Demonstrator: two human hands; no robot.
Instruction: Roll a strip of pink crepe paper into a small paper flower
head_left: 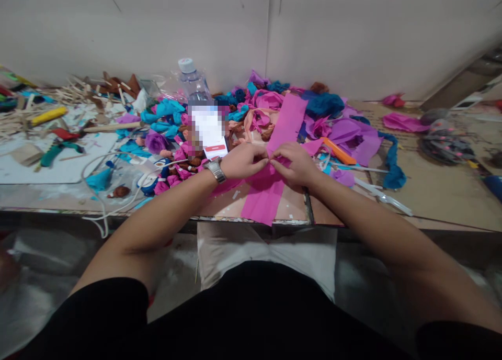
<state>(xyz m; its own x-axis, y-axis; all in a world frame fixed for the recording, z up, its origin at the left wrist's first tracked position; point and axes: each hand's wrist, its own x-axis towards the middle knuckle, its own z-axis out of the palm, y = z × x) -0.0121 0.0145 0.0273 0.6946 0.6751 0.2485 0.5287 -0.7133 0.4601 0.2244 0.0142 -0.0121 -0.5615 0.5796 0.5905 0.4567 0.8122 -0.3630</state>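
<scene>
Fingers (pixel 262 161) of left hand (pixel 243 162) and right hand (pixel 295 165) pinch closed on the pink strip (pixel 288 120), mid-length, on the bench (pixel 431 192) edge (looks light, soft, tear-prone). Hold its edges gently.

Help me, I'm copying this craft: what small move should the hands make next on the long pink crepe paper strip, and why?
Probably gather the next small pleat toward the pinch. Both the left hand and right hand pinch the long pink crepe paper strip where they meet, while the rest lies flat and loose over the edge of the wooden table.
</scene>
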